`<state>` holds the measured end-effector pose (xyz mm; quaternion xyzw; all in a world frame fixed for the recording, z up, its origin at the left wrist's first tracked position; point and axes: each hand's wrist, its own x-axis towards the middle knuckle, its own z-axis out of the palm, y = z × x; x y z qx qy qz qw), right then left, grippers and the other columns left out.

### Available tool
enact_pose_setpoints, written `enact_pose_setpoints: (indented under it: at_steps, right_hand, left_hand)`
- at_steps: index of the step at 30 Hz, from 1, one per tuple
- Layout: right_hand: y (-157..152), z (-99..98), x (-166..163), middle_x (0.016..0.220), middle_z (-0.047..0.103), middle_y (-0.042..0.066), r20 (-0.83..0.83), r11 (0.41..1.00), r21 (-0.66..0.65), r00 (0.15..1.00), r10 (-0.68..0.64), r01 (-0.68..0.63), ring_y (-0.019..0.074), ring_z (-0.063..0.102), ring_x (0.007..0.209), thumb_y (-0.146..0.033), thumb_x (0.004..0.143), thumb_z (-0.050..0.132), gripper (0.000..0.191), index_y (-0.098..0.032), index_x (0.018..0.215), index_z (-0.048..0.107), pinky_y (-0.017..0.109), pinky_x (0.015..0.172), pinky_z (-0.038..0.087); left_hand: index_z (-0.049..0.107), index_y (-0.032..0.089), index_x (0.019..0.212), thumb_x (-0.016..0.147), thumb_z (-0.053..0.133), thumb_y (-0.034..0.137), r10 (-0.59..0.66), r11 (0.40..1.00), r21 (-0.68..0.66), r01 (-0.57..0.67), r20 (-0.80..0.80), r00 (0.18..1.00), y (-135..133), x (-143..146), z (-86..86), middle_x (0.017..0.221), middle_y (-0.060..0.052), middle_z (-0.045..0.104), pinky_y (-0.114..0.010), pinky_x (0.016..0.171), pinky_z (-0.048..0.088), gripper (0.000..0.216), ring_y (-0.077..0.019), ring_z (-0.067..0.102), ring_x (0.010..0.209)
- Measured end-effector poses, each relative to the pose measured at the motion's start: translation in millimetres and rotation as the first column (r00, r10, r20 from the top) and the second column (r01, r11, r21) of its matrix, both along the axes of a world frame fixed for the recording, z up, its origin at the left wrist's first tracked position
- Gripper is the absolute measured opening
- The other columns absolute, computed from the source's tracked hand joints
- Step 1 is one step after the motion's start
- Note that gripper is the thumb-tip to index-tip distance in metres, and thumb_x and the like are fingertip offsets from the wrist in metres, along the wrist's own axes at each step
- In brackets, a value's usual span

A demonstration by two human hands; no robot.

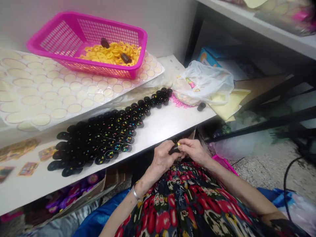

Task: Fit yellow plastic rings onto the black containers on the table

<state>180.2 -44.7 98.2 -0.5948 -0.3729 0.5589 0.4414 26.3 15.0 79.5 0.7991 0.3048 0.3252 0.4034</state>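
Close to my lap, just off the table's front edge, my left hand (162,154) is closed around a small dark cylinder (174,148). The fingertips of my right hand (194,148) pinch a small yellow piece (179,144) against one end of that cylinder. How far the yellow piece sits on or in it I cannot tell. On the table stands a long cluster of black cups (103,135) with bright coloured bits inside. Small yellow rings (113,51), with two dark cylinders among them, lie in a pink basket (86,64) at the back.
The basket rests on sheets printed with circles (58,98). A clear plastic bag (207,82), yellow paper (229,102) and a lone black cup (201,106) are at the table's right end. Printed cards (28,169) lie at left. Purple packets (71,194) fill a box below.
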Motion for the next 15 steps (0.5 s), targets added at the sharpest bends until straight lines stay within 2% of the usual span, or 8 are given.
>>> enact_pose_setpoints:
  at_steps: [3,5,7,8,10,12,13,15]
  right_hand:
    - [4.4,1.4,0.2,0.054,0.055,-0.003,0.043,0.999,-0.021,0.998,0.040,-0.039,0.0077,0.051,0.046,-0.041,0.074,0.062,0.027,-0.014,0.079,0.062,0.019,0.046,0.042]
    - [7.5,-0.3,-0.9,0.044,0.050,-0.005,0.044,0.996,-0.080,0.999,0.029,-0.025,0.0070,0.045,0.038,-0.045,0.074,0.061,0.031,-0.014,0.072,0.060,0.018,0.038,0.036]
    - [9.7,-2.1,-1.9,0.039,0.046,-0.005,0.049,0.991,-0.136,0.999,0.013,-0.006,0.0066,0.039,0.032,-0.050,0.077,0.055,0.038,-0.014,0.067,0.058,0.018,0.033,0.031]
    - [10.2,-2.2,-2.2,0.041,0.048,-0.004,0.065,0.992,-0.127,0.998,0.017,-0.009,0.0067,0.040,0.033,-0.051,0.079,0.052,0.039,-0.013,0.070,0.059,0.019,0.033,0.032]
    - [9.9,-0.5,-3.0,0.060,0.059,0.000,0.135,0.999,-0.013,0.990,0.046,-0.045,0.0081,0.050,0.045,-0.046,0.081,0.052,0.035,-0.013,0.087,0.063,0.020,0.042,0.041]
    - [8.3,2.3,-4.9,0.085,0.062,0.004,0.242,0.981,0.162,0.968,0.067,-0.108,0.0108,0.057,0.065,-0.038,0.078,0.058,0.034,-0.017,0.104,0.061,0.024,0.058,0.049]
    - [7.5,3.6,-6.3,0.091,0.060,0.005,0.290,0.966,0.221,0.955,0.066,-0.134,0.0117,0.057,0.071,-0.035,0.078,0.060,0.034,-0.017,0.107,0.061,0.025,0.063,0.049]
    - [6.5,5.4,-9.3,0.087,0.058,0.005,0.331,0.962,0.234,0.942,0.058,-0.141,0.0119,0.057,0.069,-0.034,0.080,0.057,0.030,-0.016,0.103,0.063,0.025,0.061,0.050]
  left_hand:
    - [0.061,0.015,0.083,0.071,0.067,0.021,-0.020,0.997,0.073,0.017,0.048,0.999,2.0,-0.7,-0.7,0.077,-0.004,0.062,-0.025,0.065,0.047,0.015,-0.0140,0.058,0.071]
    - [0.061,0.014,0.084,0.073,0.064,0.019,-0.022,0.991,0.135,0.014,0.055,0.998,2.3,-1.1,-1.6,0.080,-0.007,0.063,-0.027,0.068,0.048,0.012,-0.0159,0.059,0.075]
    - [0.062,0.014,0.083,0.072,0.065,0.019,0.008,0.993,0.121,-0.016,0.064,0.998,2.2,-1.2,-2.8,0.080,-0.007,0.063,-0.029,0.069,0.049,0.013,-0.0164,0.059,0.075]
    - [0.062,0.014,0.083,0.070,0.067,0.019,0.032,0.997,0.070,-0.036,0.064,0.997,2.1,-1.2,-3.5,0.078,-0.006,0.063,-0.028,0.067,0.049,0.014,-0.0158,0.059,0.073]
    - [0.062,0.015,0.081,0.066,0.071,0.020,0.084,0.994,-0.076,-0.079,0.056,0.995,1.8,-1.5,-4.9,0.074,-0.003,0.062,-0.025,0.061,0.048,0.019,-0.0138,0.058,0.067]
    - [0.063,0.016,0.082,0.064,0.073,0.019,0.103,0.979,-0.184,-0.092,0.047,0.994,1.2,-2.6,-6.2,0.072,-0.001,0.062,-0.023,0.058,0.047,0.021,-0.0125,0.057,0.064]
    - [0.063,0.016,0.084,0.064,0.072,0.018,0.102,0.978,-0.189,-0.090,0.054,0.993,0.6,-3.3,-6.8,0.074,-0.001,0.063,-0.023,0.059,0.047,0.021,-0.0125,0.058,0.066]
    - [0.064,0.017,0.088,0.067,0.069,0.015,0.094,0.991,-0.102,-0.084,0.089,0.992,-0.8,-5.0,-7.9,0.080,-0.002,0.065,-0.025,0.067,0.049,0.022,-0.0140,0.060,0.073]
